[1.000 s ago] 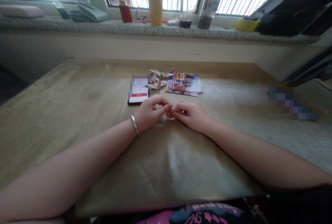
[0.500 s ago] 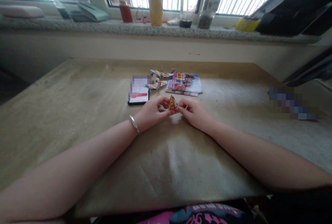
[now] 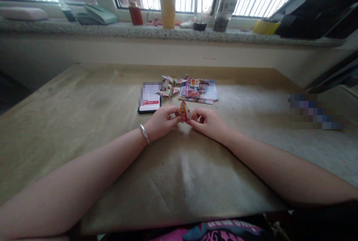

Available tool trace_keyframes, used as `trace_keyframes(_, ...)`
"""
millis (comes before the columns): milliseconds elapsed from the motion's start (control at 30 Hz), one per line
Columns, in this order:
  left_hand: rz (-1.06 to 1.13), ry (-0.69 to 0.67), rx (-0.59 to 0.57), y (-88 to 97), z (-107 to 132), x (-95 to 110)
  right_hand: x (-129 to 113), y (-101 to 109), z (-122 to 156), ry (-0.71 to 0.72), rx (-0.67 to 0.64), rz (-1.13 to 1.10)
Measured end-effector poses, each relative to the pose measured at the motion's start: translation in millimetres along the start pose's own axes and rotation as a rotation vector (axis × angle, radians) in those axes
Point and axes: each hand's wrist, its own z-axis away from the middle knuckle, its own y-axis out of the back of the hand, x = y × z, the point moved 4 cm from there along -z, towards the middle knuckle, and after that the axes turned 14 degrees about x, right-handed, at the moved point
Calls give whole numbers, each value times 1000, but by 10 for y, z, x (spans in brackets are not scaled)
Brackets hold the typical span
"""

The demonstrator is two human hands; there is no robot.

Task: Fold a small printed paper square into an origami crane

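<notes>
A small folded piece of coloured paper (image 3: 184, 110) stands upright between my two hands over the middle of the table (image 3: 84, 114). My left hand (image 3: 161, 121), with a silver bracelet on the wrist, pinches its left side. My right hand (image 3: 208, 122) pinches its right side with curled fingers. Both forearms rest on the tabletop.
Behind the hands lie a phone (image 3: 150, 101), several finished paper cranes (image 3: 169, 86) and a stack of printed paper sheets (image 3: 199, 90). A blurred object (image 3: 316, 116) lies at the right. The windowsill (image 3: 112, 29) holds a red jar (image 3: 135, 13), a yellow cylinder (image 3: 167, 0) and other containers.
The folded paper was low between my fingertips, then got raised and turned upright. Both hands shifted slightly away from me.
</notes>
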Motion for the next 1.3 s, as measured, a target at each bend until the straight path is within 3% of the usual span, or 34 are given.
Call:
trace_keyframes(133,-42,-42,52,-2,0,35,-32,-11,4,33,0,9)
trace_keyframes(333,-166,-112,95,-25,25,121,-189,36,35,238,71,107)
trace_keyframes(500,22,0,27,-38,17,20,-115,39,22,219,38,123)
trace_keyframes(767,293,144,50,-18,5,-50,-63,-7,17,191,-30,207)
trace_keyframes(867,290,199,14,-26,18,-52,-87,13,29,124,-49,74)
trace_keyframes(1067,226,242,-35,-55,30,-73,-62,105,4,71,104,-215)
trace_keyframes(1300,196,244,-112,-68,32,-19,29,16,-6,-102,-21,-401)
